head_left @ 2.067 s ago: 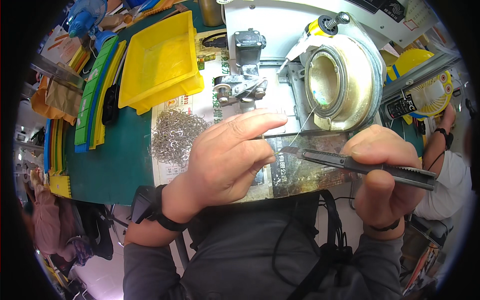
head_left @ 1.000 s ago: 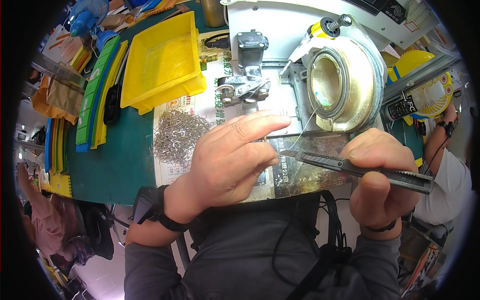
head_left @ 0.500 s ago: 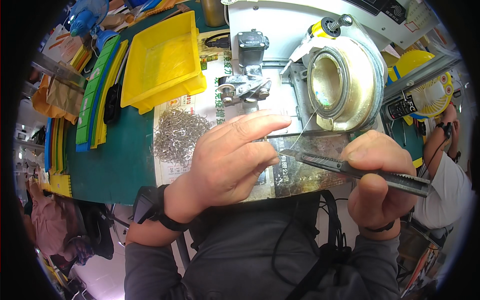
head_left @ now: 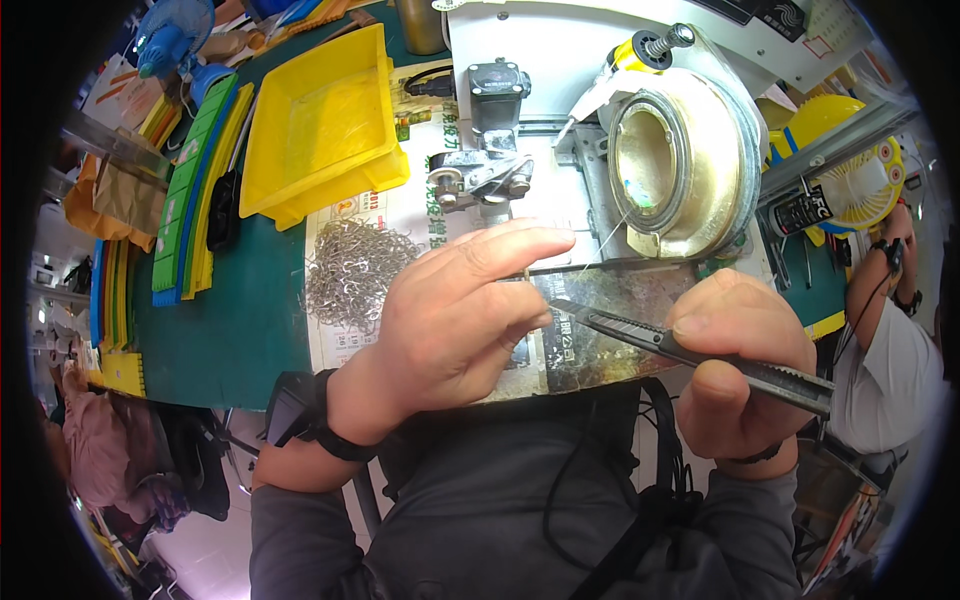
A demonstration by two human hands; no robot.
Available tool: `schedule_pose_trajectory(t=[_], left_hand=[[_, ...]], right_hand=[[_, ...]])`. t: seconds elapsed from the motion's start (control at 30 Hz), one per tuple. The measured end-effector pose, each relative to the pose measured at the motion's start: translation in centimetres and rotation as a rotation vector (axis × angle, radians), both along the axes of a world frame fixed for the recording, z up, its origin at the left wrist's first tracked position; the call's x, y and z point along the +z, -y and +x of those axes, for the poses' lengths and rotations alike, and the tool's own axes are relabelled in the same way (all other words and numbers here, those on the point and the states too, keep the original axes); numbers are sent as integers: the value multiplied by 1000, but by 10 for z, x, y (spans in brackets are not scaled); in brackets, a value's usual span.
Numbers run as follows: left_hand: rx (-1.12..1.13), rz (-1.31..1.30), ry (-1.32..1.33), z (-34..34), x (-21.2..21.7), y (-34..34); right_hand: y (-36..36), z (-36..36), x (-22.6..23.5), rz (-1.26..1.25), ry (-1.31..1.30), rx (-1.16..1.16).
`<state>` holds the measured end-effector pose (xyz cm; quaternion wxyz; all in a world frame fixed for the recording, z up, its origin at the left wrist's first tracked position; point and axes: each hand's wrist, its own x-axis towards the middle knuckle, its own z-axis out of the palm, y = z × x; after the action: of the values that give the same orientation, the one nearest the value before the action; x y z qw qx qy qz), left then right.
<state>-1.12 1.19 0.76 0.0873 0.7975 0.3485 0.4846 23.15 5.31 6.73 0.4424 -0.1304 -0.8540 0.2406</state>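
snap-off utility knife (head_left: 645, 335) lies slanted right of the frame's centre, gripped by the right hand (head_left: 755, 325) with thumb and curled fingers. its tip is near the left hand (head_left: 455, 320), index extended; whether that hand pinches anything, i cannot tell.

The utility knife (head_left: 655, 340) is dark grey to black, with paler grey metal showing along its slot, and the thin wire (head_left: 606, 240) is pale silver. At left, the heap of bent metal pieces (head_left: 355, 272) is silvery grey against a whitish sheet (head_left: 405, 215) printed in green and red. Farther off, the tray (head_left: 320, 150) is bright yellow; left of it, the stacked strips (head_left: 195, 190) run in green, blue and yellow bands. The tabletop (head_left: 220, 350) is deep green. At right, the ring-shaped bowl (head_left: 725, 170) gleams brassy gold (its rim greyer). The near sleeves (head_left: 300, 540) are dark grey.
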Motion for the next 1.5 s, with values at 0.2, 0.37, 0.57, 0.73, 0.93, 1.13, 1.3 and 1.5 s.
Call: schedule_pose_trajectory(t=[0.2, 0.37, 0.57, 0.73, 0.93, 1.13, 1.3, 1.5], left_hand=[[30, -5, 22, 0, -3, 0], [18, -24, 49, 0, -3, 1], [-12, -64, 102, -1, -2, 2], [-151, -152, 108, -3, -2, 6], [-145, -186, 186, -7, -1, 9], [-130, -141, 195, -2, 1, 6], [-28, -110, 129, 2, -4, 9], [62, -97, 93, -8, -14, 13]], right_hand=[[-2, -2, -5, 13, 30, 3], [0, -2, -5, -27, -3, 37], [-1, -2, -15, -35, -135, 17], [-2, -5, -14, -14, -21, 64], [5, 28, -17, -244, -709, -58], [-11, 71, -84, -1257, -235, -431], [-63, 137, -73, -789, -589, -624], [-85, 176, -32, -1069, -641, -12]])
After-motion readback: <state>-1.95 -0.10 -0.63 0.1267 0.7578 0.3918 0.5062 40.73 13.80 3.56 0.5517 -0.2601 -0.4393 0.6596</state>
